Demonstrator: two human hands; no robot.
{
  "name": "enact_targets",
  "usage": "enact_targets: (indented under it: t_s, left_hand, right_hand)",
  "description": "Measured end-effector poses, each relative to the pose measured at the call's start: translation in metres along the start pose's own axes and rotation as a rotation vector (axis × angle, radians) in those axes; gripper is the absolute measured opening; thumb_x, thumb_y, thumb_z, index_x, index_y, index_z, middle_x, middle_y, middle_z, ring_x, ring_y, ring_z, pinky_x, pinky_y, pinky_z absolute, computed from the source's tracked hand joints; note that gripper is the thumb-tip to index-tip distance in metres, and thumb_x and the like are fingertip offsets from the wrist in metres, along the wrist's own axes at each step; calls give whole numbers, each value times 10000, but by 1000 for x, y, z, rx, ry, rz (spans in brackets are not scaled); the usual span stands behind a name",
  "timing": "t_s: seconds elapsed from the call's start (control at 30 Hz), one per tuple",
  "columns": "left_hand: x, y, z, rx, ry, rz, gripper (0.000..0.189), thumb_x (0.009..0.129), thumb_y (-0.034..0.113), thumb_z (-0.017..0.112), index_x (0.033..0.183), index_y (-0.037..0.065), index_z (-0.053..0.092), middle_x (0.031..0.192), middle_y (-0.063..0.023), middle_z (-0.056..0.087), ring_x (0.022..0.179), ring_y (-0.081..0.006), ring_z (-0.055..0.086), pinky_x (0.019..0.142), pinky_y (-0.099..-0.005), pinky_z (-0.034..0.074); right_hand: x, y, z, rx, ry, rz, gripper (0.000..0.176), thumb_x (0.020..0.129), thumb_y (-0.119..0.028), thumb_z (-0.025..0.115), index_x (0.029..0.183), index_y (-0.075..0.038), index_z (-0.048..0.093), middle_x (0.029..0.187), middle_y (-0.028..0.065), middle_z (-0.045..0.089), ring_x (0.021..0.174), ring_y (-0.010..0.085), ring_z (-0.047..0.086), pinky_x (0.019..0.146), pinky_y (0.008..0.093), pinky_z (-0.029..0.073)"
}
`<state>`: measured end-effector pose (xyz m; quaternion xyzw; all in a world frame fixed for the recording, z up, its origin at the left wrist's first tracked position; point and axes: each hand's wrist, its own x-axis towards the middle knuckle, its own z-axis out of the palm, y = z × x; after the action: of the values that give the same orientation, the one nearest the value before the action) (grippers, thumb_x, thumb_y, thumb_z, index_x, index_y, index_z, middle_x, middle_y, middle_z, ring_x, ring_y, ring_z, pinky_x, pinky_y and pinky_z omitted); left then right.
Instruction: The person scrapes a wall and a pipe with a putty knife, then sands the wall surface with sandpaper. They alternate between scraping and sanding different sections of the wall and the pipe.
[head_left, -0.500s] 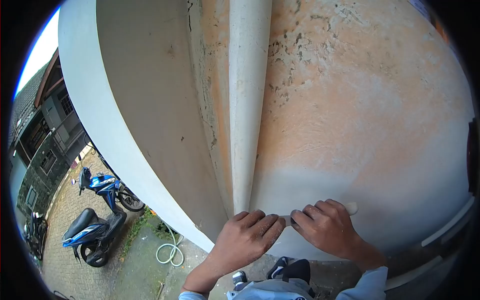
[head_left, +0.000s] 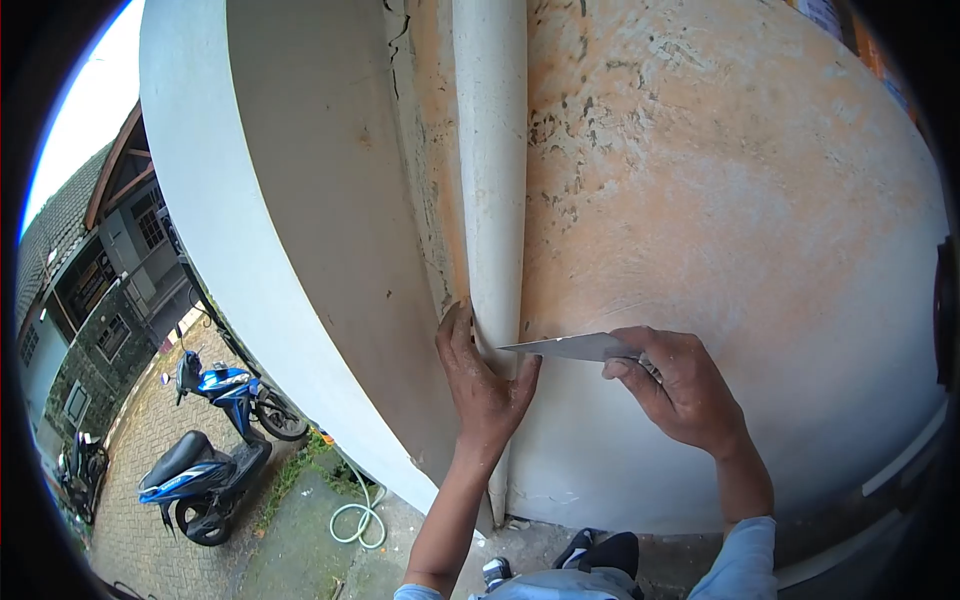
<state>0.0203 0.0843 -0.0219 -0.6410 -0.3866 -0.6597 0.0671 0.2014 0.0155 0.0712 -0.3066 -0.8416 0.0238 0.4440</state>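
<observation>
Hands have parted: the left hand [head_left: 484, 396] cups the pipe [head_left: 491, 190], fingers and thumb spread around it; the right hand [head_left: 688, 388] pinches the scraper [head_left: 575, 347], its tip between left fingers and thumb. Light pressure, thumb kept clear, should work best.

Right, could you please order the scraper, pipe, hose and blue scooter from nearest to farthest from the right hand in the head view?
1. Scraper: held in the right hand.
2. Pipe: left of the hand, along the wall.
3. Hose: looped on the ground, lower left.
4. Blue scooter: parked beyond the hose, farther left.
</observation>
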Motion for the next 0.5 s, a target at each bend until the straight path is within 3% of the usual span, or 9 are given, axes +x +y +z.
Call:
enact_targets:
  t_s: [0.03,0.13,0.27,0.47,0.5]
  left_hand:
    - [-2,-6,7,21,-12,-18,725,726,123,694,1306,-7,277,1179,-233,394,1076,-357,443,832,-450,414]
    - [-9,-6,11,-35,-107,-170,715,748,117,665,1316,-30,256,1160,-244,392,1067,-371,428,850,-474,402]
    - [-10,-7,11,30,-74,-107,700,765,112,641,1325,-40,249,1120,-250,414,1026,-365,436,854,-468,400]
    - [-7,-8,9,-11,-89,-125,716,745,25,606,1348,-13,221,1127,-241,380,1042,-375,440,890,-473,375]
    - [-7,-9,9,-25,-92,-128,716,745,28,608,1348,-12,223,1123,-241,379,1036,-373,439,887,-474,375]
  right_hand:
    - [10,-2,-1,-53,3,-72,134,876,-113,557,970,-20,534,695,131,615,530,238,604,490,352,463]
    - [42,-15,-6,-93,127,53,157,896,-142,541,982,-21,491,639,141,596,508,229,599,461,340,449]
    - [101,-6,-17,-328,308,-252,217,920,-208,511,1008,-23,440,521,109,546,456,230,592,385,334,405]
    - [144,-13,-27,-707,285,-323,251,918,-261,506,1022,-49,420,480,102,536,429,238,590,359,341,434]
    - [139,-8,-21,-676,205,-305,269,913,-275,511,1023,-50,414,479,105,539,434,239,594,366,343,455]
